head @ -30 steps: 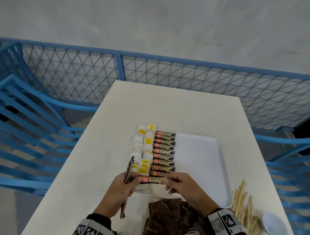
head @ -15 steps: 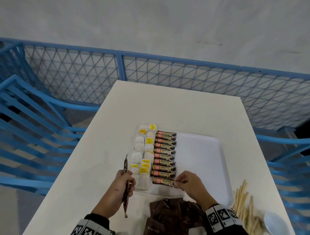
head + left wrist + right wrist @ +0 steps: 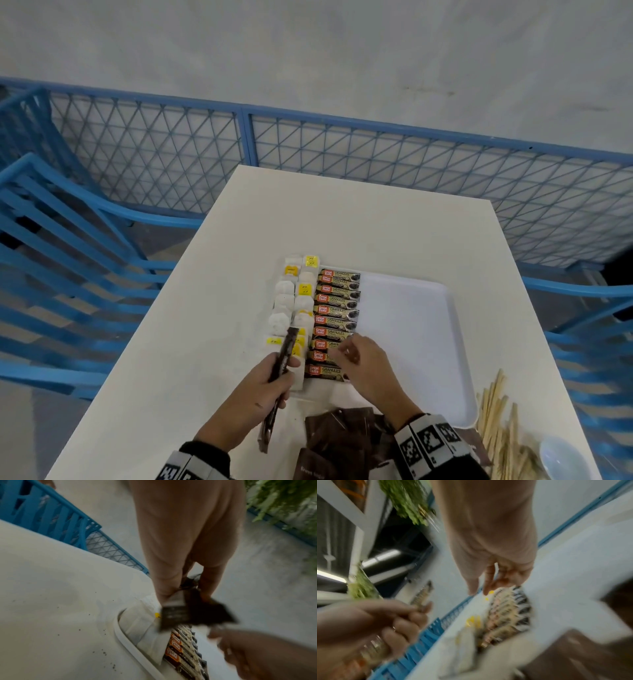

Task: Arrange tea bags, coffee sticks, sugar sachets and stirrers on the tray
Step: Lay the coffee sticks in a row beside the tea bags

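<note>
A white tray (image 3: 407, 325) holds tea bags (image 3: 286, 301) with yellow tags along its left side. Beside them lies a column of coffee sticks (image 3: 337, 301). My left hand (image 3: 279, 375) grips a dark coffee stick (image 3: 286, 353) that points up and away over the tray's near left corner; in the left wrist view this coffee stick (image 3: 188, 612) juts out past the fingers. My right hand (image 3: 347, 353) hovers over the near end of the coffee column with loosely bent fingers and holds nothing. Its fingers (image 3: 488, 588) also show bare in the right wrist view.
A pile of brown sugar sachets (image 3: 339, 435) lies on the table at the near edge. Wooden stirrers (image 3: 496, 414) lie loose right of the tray, next to a pale bowl (image 3: 561, 457). Blue mesh railing (image 3: 246, 137) and blue chairs surround the table.
My right hand let go of the coffee stick it laid at the near end of the column and moved up and left. My left hand tilted its stick toward the tray.
</note>
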`<state>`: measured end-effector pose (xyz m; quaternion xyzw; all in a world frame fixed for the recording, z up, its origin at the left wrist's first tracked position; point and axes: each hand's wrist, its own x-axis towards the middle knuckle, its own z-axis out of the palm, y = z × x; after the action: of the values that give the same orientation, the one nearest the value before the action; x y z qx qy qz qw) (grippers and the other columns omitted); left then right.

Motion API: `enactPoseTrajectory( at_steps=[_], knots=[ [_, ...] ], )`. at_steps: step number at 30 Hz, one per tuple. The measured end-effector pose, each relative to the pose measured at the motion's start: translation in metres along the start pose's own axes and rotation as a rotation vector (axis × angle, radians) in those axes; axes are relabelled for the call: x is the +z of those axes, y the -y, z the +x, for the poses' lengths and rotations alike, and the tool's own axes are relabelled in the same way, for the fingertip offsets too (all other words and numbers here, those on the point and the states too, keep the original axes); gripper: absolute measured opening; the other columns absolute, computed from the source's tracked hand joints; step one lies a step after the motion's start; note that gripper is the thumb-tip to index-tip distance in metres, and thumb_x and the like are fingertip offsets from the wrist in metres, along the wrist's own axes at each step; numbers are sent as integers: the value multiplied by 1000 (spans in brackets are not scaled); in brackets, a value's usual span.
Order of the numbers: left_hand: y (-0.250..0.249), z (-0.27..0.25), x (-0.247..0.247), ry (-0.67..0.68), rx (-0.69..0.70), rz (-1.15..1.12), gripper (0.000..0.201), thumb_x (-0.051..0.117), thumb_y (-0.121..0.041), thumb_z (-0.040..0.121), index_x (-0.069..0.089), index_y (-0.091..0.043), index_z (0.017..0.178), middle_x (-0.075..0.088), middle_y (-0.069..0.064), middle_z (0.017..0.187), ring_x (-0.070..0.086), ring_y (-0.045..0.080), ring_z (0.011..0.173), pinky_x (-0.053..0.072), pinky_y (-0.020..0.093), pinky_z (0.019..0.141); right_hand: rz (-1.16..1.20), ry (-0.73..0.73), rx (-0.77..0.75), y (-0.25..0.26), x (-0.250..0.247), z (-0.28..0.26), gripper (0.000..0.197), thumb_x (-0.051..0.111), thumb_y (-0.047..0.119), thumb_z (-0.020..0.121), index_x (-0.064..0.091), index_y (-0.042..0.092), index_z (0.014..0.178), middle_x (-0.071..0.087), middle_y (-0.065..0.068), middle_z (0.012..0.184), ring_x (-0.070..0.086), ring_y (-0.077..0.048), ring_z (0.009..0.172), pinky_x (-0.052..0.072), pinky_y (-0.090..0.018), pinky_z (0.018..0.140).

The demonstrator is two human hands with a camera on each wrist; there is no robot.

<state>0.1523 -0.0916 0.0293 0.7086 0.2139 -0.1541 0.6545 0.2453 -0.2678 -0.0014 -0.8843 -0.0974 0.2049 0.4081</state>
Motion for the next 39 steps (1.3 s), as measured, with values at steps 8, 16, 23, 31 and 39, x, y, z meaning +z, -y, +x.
enactPoseTrajectory(
  at_steps=[8, 16, 23, 31, 39],
  knots=[
    [-10, -1, 7, 72, 193, 323, 25, 59, -14, 90, 57, -28, 111, 60, -13, 86, 54, -15, 70, 40, 7, 64, 402, 296, -123, 40, -5, -14, 4, 61, 18, 90, 62, 14, 92, 59, 10, 64, 53, 1, 52, 42, -14, 53],
    [-5, -5, -5, -16, 17, -11, 22, 51, -28, 94, 68, -14, 95, 54, -4, 64, 41, 4, 51, 36, 16, 52, 606, 265, -58, 15, -23, -23, 13, 67, -2, 80, 67, 4, 91, 69, -4, 84, 65, -8, 76, 51, -19, 73],
    [-4, -3, -4, -36, 41, -49, 10, 63, -9, 87, 71, -13, 92, 56, -9, 59, 41, 4, 50, 36, 15, 49, 651, 260, -13, 3, -26, -32, 10, 69, 1, 80, 69, 8, 87, 69, 0, 86, 63, -12, 84, 52, -24, 83],
    [2, -2, -6, -152, 47, -104, 13, 57, -6, 89, 64, -14, 98, 67, 5, 79, 44, 8, 57, 40, 20, 58, 373, 165, 94, -18, -21, -24, 17, 71, 6, 78, 68, 15, 92, 71, -5, 90, 65, -16, 74, 57, -31, 75],
    [10, -4, -19, -121, 0, -284, 31, 38, 8, 93, 59, -6, 111, 58, 14, 96, 60, 20, 77, 52, 23, 69, 36, 32, -37, -31, 1, -19, 18, 69, 10, 78, 59, 25, 81, 64, 9, 84, 59, -2, 76, 45, -7, 66]
  ],
)
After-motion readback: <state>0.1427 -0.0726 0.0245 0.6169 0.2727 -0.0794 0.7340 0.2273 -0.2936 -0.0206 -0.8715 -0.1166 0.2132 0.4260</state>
